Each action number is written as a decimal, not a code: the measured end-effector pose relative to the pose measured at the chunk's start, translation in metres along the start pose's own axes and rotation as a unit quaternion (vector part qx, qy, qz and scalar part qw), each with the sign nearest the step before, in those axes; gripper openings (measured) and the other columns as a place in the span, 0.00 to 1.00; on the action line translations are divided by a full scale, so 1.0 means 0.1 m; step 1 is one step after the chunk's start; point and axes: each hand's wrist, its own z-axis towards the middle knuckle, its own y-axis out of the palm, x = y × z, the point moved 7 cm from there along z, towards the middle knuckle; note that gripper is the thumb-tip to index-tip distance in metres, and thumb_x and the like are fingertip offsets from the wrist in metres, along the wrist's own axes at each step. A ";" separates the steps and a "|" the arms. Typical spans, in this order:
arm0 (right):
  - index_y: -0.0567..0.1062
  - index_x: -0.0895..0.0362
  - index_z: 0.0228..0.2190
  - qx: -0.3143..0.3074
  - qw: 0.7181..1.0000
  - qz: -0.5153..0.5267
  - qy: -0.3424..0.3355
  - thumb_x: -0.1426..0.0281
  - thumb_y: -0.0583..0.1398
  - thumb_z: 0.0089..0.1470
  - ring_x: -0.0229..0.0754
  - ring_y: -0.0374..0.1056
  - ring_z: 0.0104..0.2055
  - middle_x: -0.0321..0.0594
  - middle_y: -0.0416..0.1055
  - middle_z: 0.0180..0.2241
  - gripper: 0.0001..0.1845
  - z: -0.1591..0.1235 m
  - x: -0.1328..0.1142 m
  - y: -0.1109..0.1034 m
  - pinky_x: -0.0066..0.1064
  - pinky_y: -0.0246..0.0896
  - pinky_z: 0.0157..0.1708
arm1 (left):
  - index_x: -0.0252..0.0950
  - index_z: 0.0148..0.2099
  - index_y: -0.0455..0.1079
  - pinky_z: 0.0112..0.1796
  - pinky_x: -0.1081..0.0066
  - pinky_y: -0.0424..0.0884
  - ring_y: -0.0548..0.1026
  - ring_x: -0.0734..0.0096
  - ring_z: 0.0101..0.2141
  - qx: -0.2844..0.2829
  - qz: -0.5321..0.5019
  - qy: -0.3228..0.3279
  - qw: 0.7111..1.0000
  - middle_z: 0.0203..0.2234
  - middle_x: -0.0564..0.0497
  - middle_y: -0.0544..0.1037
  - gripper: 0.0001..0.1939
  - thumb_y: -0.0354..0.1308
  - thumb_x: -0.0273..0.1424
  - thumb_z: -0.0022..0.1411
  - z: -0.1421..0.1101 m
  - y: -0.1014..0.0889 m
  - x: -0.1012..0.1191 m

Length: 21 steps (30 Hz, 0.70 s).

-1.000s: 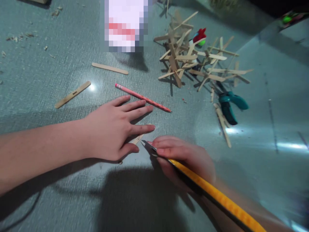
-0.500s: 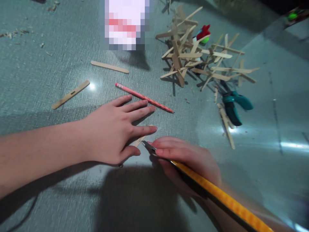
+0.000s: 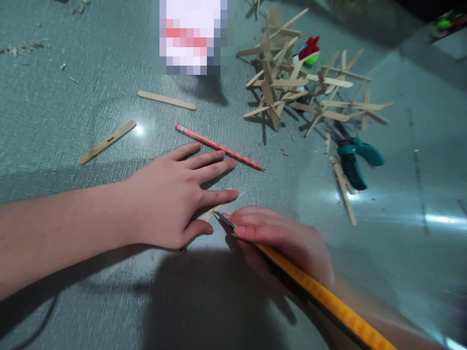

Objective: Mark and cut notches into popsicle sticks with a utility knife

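My left hand (image 3: 182,187) lies flat on the table with its fingers spread, pressing down a wooden craft stick (image 3: 208,214) that is mostly hidden under it. Small rectangular marks show on the stick between thumb and index finger. My right hand (image 3: 288,238) is closed around a yellow and black utility knife (image 3: 310,287). The blade's tip touches or hovers just over the marked part; I cannot tell which. A pink pencil (image 3: 222,148) rests just beyond my left fingertips.
A craft stick with a slot (image 3: 107,142) and a plain stick (image 3: 167,100) lie at the left. Farther back is a pile of joined sticks (image 3: 272,87), with teal-handled pliers (image 3: 353,163) and loose sticks (image 3: 343,189) nearby. A blurred white object (image 3: 189,34) stands at the top.
The knife's handle has swung slightly to the left and down, while its tip stays at the marks. My left hand holds its place.
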 end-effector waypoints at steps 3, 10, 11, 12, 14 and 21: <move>0.77 0.51 0.48 0.000 1.000 0.014 0.004 0.85 0.62 0.57 0.43 0.81 0.44 0.41 0.83 0.40 0.22 0.00 0.01 0.00 0.35 0.80 0.49 | 0.47 0.71 0.68 0.72 0.42 0.50 0.56 0.45 0.74 -0.003 -0.004 -0.004 1.000 0.74 0.43 0.60 0.32 0.60 0.47 0.68 0.00 0.00 0.00; 0.75 0.51 0.47 -0.006 0.999 0.047 0.022 0.84 0.62 0.57 0.43 0.79 0.42 0.37 0.81 0.38 0.21 -0.01 0.02 0.01 0.38 0.79 0.46 | 0.48 0.71 0.69 0.72 0.41 0.49 0.57 0.44 0.74 -0.006 -0.010 -0.007 1.000 0.74 0.45 0.60 0.31 0.59 0.47 0.69 0.00 -0.01 -0.02; 0.75 0.51 0.46 -0.003 0.999 0.042 0.021 0.85 0.62 0.57 0.44 0.80 0.42 0.37 0.80 0.38 0.20 -0.01 0.01 0.01 0.38 0.79 0.46 | 0.48 0.71 0.68 0.72 0.41 0.49 0.57 0.45 0.74 -0.009 -0.009 -0.009 1.000 0.74 0.45 0.60 0.31 0.59 0.47 0.69 0.01 0.00 -0.02; 0.75 0.51 0.46 0.002 0.999 0.036 0.018 0.85 0.62 0.56 0.44 0.80 0.42 0.37 0.80 0.37 0.20 -0.01 0.00 0.01 0.38 0.80 0.45 | 0.48 0.71 0.69 0.72 0.41 0.49 0.57 0.44 0.74 -0.011 -0.009 -0.010 1.000 0.74 0.44 0.60 0.31 0.59 0.47 0.69 0.01 0.00 -0.02; 0.75 0.50 0.45 0.011 1.000 0.023 0.012 0.85 0.61 0.56 0.45 0.80 0.41 0.37 0.80 0.36 0.21 -0.01 -0.01 0.00 0.38 0.80 0.44 | 0.47 0.70 0.69 0.72 0.41 0.49 0.57 0.43 0.74 -0.013 -0.011 -0.009 1.000 0.74 0.44 0.60 0.31 0.59 0.47 0.68 0.01 -0.01 -0.02; 0.75 0.53 0.46 -0.008 0.999 0.031 0.013 0.84 0.61 0.56 0.44 0.81 0.44 0.40 0.81 0.39 0.20 -0.05 0.03 -0.01 0.38 0.80 0.49 | 0.47 0.70 0.70 0.72 0.41 0.50 0.58 0.43 0.73 -0.008 -0.015 -0.008 1.000 0.74 0.44 0.60 0.30 0.60 0.46 0.68 0.00 -0.01 -0.01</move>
